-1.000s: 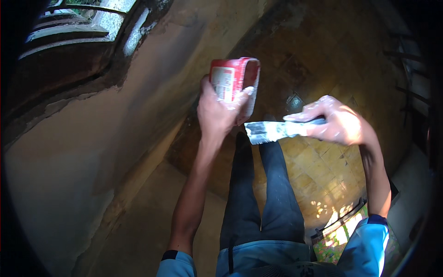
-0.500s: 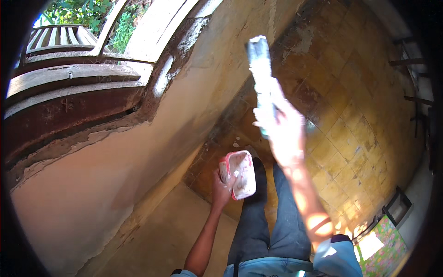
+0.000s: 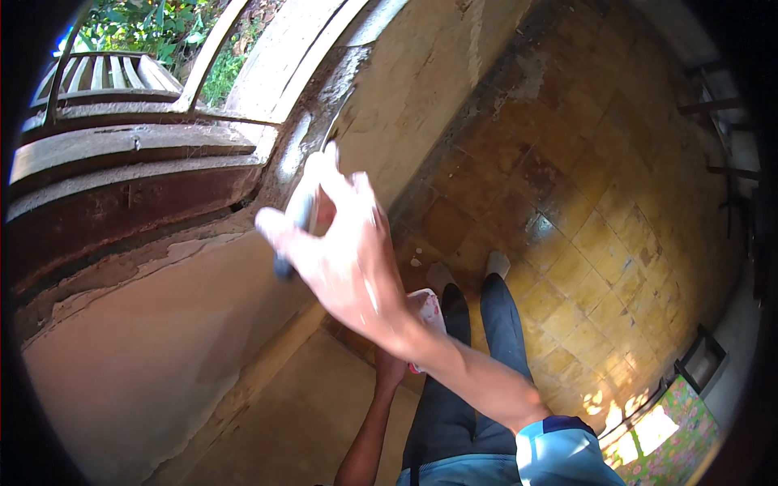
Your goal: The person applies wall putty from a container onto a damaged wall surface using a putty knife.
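Observation:
My right hand (image 3: 350, 255) is raised at the wall beside the window frame, its fingers closed round the handle of a putty knife (image 3: 302, 215). The handle's dark end sticks out below the thumb. A thin blade edge shows beyond the fingertips, close to the wall's upper edge; most of it is hidden. Lower down, my left hand (image 3: 391, 368) grips a small red-and-white plastic tub (image 3: 429, 306). My right forearm covers much of the tub and the left fingers, so its contents are hidden here.
The plastered wall (image 3: 146, 324) has a cracked, broken edge under the wooden window frame (image 3: 121, 190). Slats and green plants show outside. Worn yellow tiles (image 3: 583, 251) cover the floor under my feet. A flowered cloth (image 3: 681, 433) lies at the lower right, near dark furniture.
My right hand has swung left with the putty knife, from above the floor to the wall by the window. My left hand still holds the tub, now slightly lower and partly covered.

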Demonstrator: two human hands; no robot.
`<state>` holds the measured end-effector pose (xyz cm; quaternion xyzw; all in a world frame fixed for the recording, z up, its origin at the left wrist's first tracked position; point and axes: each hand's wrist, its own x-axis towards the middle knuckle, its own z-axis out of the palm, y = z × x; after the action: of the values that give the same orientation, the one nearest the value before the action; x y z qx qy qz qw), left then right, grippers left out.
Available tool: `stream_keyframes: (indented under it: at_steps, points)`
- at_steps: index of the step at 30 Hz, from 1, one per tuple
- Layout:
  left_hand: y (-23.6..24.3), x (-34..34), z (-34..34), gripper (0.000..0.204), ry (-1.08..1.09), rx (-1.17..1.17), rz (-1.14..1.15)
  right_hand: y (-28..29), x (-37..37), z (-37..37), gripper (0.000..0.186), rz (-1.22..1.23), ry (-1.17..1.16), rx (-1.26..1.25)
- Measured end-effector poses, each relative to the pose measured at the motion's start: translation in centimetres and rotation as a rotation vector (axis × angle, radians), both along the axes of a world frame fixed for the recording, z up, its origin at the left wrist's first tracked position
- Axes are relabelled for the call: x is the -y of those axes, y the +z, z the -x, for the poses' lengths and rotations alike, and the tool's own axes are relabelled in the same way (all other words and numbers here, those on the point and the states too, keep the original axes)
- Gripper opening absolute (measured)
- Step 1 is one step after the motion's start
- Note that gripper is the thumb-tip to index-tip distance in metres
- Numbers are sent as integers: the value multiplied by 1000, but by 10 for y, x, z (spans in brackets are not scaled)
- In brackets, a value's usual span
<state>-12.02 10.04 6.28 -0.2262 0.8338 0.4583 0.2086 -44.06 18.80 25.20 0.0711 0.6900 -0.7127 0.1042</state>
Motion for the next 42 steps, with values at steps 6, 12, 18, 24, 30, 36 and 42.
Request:
stream_keyframes:
  at_steps: [6,12,18,24,30,36,42]
  points:
    - [36,-26,30,53,314,92,-68,-26,-46,-100,81,341,-20,78]
    - [23,-28,18,51,462,142,-120,-153,-57,-58,52,75,-136,133]
    - [18,-20,-13,53,495,192,-67,-181,-2,-11,61,-110,-199,-44]
    - [27,-21,-21,51,484,324,41,-183,18,-5,63,-143,-263,-102]
    - [24,-10,-37,58,513,342,24,-166,40,-72,68,-82,-2,57]
    - [36,-13,-26,55,514,327,-13,-172,0,-35,77,-155,-43,117]
    - [25,-12,-40,53,480,307,49,-212,7,5,82,-162,-46,-130]
